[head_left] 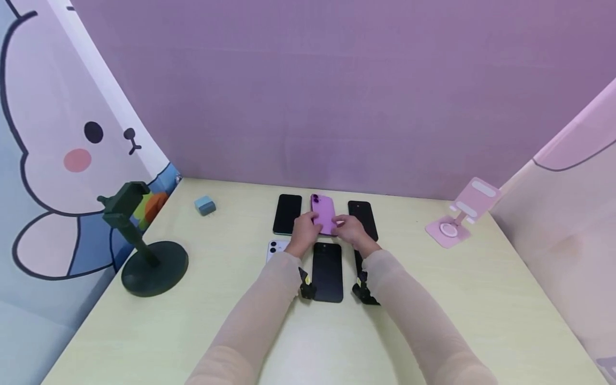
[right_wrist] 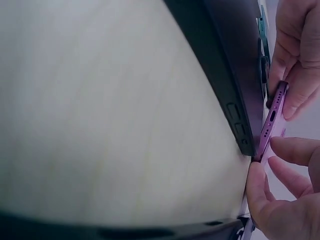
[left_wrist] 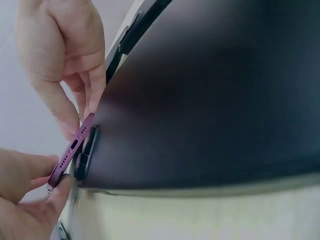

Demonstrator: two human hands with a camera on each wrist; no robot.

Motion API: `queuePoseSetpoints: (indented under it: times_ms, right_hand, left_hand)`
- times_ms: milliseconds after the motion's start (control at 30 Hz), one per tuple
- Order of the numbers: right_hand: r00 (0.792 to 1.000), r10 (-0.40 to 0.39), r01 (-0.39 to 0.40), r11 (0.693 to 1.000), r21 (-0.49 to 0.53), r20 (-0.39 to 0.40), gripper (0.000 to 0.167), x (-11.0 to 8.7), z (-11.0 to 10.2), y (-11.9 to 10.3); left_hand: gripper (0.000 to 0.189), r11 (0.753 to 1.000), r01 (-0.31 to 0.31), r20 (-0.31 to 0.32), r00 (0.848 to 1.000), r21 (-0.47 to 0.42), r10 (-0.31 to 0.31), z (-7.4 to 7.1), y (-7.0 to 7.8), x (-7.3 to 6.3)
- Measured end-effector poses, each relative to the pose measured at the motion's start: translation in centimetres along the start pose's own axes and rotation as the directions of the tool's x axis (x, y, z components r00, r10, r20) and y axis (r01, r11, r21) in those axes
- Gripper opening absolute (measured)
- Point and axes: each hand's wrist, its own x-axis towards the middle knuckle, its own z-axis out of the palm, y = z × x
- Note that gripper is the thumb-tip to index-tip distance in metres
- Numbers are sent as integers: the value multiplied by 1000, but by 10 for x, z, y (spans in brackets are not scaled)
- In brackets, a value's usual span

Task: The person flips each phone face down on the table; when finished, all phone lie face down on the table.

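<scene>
Both hands hold a purple phone (head_left: 325,209), which lies back up in the middle of the far row of phones. At its left edge the left hand (head_left: 305,232) pinches it between thumb and fingers. My right hand (head_left: 353,231) grips the opposite edge near the lower corner. Both wrist views show the bottom end of the purple phone (left_wrist: 73,150) with its charging port, tilted between the fingertips of the two hands. Directly below it in the head view lies a black phone (head_left: 328,275), between the two wrists.
A dark phone (head_left: 287,213) lies left of the purple one, another black phone (head_left: 362,214) right. A white phone (head_left: 275,249) is partly under the left sleeve. A dark green stand (head_left: 156,267) and blue block (head_left: 205,205) are left; a pink stand (head_left: 447,231) is right.
</scene>
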Motion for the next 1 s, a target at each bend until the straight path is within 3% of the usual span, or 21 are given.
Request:
queuePoseSetpoints:
  times_ms: [267,500,767,1000]
  right_hand:
    - [999,42,-43,998,-43,-23,43,-2,1,-5]
    - [998,53,-56,996,-72,-43,45,-1,2,-7]
    - [997,56,-59,996,-70,-49,44,1,0,-7]
    - [997,-22,7,981,-192,-74,45,0,6,-12]
  left_hand:
    - [36,999,31,10,999,22,-31,1,0,-1]
    - [29,997,-25,8,1000,72,24,1,-2,0]
    - [26,995,-31,56,998,94,26,-1,-2,4]
    - [23,993,-56,121,992,99,44,-10,-6,1]
